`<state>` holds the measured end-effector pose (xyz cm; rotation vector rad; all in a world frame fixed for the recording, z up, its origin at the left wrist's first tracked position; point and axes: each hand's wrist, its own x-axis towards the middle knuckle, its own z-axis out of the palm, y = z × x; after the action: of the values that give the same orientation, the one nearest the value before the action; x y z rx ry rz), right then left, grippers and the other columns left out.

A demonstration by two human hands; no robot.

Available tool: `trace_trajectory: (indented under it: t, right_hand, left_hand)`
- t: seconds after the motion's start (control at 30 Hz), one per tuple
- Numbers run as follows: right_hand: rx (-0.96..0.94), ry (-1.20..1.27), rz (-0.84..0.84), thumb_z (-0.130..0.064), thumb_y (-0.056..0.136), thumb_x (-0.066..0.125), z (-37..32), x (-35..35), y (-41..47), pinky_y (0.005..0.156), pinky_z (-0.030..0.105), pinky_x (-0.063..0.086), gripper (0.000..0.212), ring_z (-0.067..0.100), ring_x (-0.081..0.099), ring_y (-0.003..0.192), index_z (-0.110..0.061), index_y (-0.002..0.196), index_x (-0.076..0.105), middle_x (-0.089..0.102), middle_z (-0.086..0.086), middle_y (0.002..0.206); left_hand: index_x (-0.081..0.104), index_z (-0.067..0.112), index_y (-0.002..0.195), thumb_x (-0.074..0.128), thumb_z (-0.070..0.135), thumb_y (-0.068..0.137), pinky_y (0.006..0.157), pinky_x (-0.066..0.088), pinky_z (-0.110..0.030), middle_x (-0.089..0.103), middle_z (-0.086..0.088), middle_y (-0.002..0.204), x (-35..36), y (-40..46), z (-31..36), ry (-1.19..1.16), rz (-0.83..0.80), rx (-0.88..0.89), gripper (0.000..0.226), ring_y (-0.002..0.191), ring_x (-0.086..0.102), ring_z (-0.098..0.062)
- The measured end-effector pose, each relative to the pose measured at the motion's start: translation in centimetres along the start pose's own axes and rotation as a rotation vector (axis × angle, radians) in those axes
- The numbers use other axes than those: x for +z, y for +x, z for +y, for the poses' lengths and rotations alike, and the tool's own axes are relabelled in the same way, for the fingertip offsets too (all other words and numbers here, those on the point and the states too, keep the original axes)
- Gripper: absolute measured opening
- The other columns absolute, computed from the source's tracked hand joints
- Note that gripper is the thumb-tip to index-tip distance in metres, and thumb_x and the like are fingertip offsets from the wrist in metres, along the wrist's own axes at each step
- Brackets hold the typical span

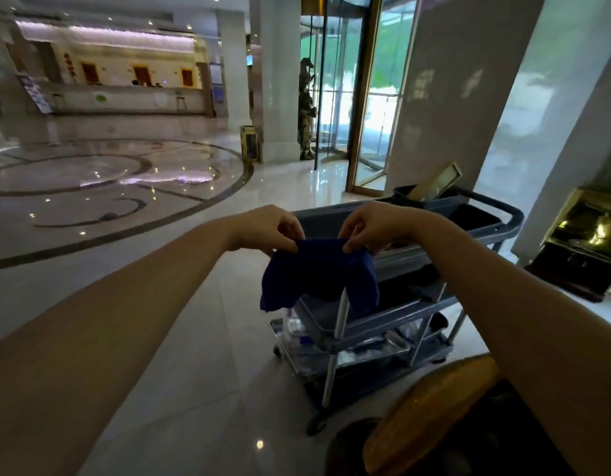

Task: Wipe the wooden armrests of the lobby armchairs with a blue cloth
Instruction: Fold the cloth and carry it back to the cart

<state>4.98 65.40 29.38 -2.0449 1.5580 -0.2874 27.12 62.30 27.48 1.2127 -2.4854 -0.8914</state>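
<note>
cloth: dark blue soft cloth (319,276), up in the air in front of me, top edge stretched between both sets of fingers, the rest drooping straight down below them

left hand (266,230): fingers pinched shut on the cloth's left top corner

right hand (369,228): same deal, fingers clamped on the right top corner, so the cloth's long axis runs side to side between my hands

behind the cloth: grey plastic cleaning cart with shelves (393,317), just past my fingers, cloth hanging in front of its top tray, can't tell if it brushes it

armrest: rounded brown wooden armrest (434,413), low and to the right, way back toward me from the fingers, right under my right forearm, nothing touching it yet

nearer hand: the right one, I'd say, it only has to drop down and pull back

next, my guess: bunch the cloth into the right hand, then swing down onto that wood
</note>
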Motion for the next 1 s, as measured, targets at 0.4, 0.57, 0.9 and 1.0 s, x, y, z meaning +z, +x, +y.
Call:
trace_trajectory:
  t: [0.4,0.57,0.9,1.0]
  right_hand:
    - [0.261,0.080,0.191,-0.012,0.080,0.067,6.2,-9.2,19.9,0.056,0.018,0.056,0.011,0.012,0.066,0.072,-0.017,0.090,0.066,0.065,-0.004,0.080]
    - [0.339,0.063,0.276,-0.015,0.079,0.068,12.4,-10.8,26.0,0.056,0.017,0.055,0.010,0.011,0.067,0.073,-0.024,0.082,0.067,0.068,-0.003,0.079]
    - [0.533,-0.047,0.418,-0.017,0.078,0.067,25.1,-12.4,36.1,0.071,0.024,0.045,0.016,0.011,0.057,0.078,-0.016,0.095,0.069,0.060,-0.004,0.082]
    - [0.602,-0.063,0.407,-0.017,0.078,0.066,28.6,-10.9,37.5,0.072,0.026,0.043,0.017,0.012,0.055,0.081,-0.016,0.095,0.068,0.056,-0.004,0.084]
  left_hand:
    - [0.062,0.029,0.081,0.063,0.014,0.080,0.054,0.045,-0.005,0.064,0.015,0.078,-11.6,26.4,-8.4,0.129,-0.148,0.249,0.015,0.068,0.062,0.008]
    - [0.065,0.022,0.087,0.062,0.013,0.078,0.062,0.043,-0.012,0.064,0.014,0.077,-11.2,36.9,-11.1,0.156,-0.211,0.348,0.012,0.072,0.061,0.002]
    - [0.063,0.027,0.077,0.063,0.014,0.072,0.058,0.037,-0.007,0.058,0.017,0.068,-6.7,56.8,-15.0,0.224,-0.298,0.493,0.014,0.064,0.057,0.004]
    - [0.065,0.022,0.079,0.062,0.012,0.068,0.058,0.034,-0.007,0.057,0.014,0.067,-3.4,60.2,-16.6,0.223,-0.352,0.527,0.015,0.060,0.054,0.003]
